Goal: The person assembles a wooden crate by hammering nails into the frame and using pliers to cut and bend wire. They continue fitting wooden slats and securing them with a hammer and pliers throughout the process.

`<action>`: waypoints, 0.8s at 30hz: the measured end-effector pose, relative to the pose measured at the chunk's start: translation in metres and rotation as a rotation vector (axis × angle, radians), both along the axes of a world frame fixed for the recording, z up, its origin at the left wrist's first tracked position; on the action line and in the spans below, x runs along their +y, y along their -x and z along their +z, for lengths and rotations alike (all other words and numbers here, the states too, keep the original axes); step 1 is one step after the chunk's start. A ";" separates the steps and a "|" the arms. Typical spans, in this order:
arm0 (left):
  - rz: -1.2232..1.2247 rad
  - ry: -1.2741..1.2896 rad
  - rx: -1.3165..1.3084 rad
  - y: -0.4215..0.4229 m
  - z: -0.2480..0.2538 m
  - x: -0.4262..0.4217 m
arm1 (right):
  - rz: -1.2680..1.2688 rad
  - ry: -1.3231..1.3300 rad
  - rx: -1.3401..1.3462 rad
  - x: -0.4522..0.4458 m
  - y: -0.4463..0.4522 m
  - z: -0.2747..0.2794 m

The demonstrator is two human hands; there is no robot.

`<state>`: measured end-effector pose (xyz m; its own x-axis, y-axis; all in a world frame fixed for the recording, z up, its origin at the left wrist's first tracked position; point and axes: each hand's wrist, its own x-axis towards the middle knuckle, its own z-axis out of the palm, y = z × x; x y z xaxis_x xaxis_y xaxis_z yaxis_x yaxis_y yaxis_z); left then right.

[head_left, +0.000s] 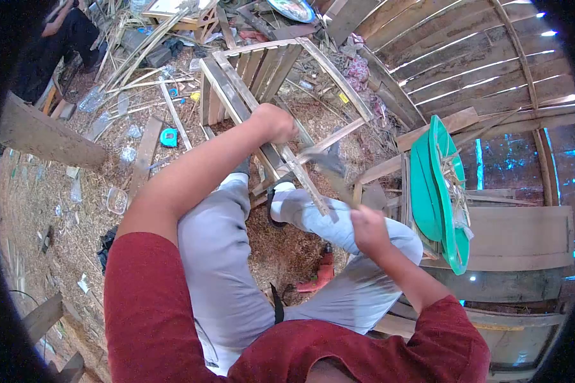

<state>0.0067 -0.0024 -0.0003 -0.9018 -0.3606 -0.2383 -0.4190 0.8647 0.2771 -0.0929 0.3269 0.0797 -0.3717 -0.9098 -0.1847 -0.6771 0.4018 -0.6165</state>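
A wooden frame with slats (pixel 348 82) stands tilted between my legs, and a long wooden slat (pixel 308 185) runs across it towards my knee. My left hand (pixel 275 123) is closed on top of this slat; its fingers curl away from view, so what they grip is hidden. My right hand (pixel 369 231), above my thigh, is wrapped round the handle of a hammer (pixel 329 167). The hammer is smeared by motion, its head pointing at the slat just below my left hand.
A red power drill (pixel 319 273) lies on the ground between my legs. Right of me stands a green plastic basin (pixel 428 185) holding scraps. A turquoise tape measure (pixel 168 137) lies to the left. Wood strips and litter cover the ground; another person (pixel 61 45) is at upper left.
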 end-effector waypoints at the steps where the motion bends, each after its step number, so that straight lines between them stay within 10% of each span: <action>1: -0.004 0.013 0.003 0.002 -0.002 0.001 | 0.048 -0.120 0.087 0.000 0.004 -0.007; 18: -0.017 0.023 -0.109 0.009 -0.005 -0.001 | -0.209 0.056 -0.230 0.004 -0.012 0.045; 21: -0.021 0.030 -0.066 0.005 -0.004 -0.003 | -0.010 0.045 0.153 0.014 0.003 -0.002; 24: -0.023 0.038 -0.072 0.002 0.003 -0.007 | -0.225 -0.056 -0.062 0.017 0.022 -0.023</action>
<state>0.0047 -0.0093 0.0028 -0.8909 -0.3498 -0.2897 -0.4164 0.8838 0.2134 -0.1145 0.3444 0.0564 -0.5506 -0.7929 -0.2611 -0.5280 0.5731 -0.6268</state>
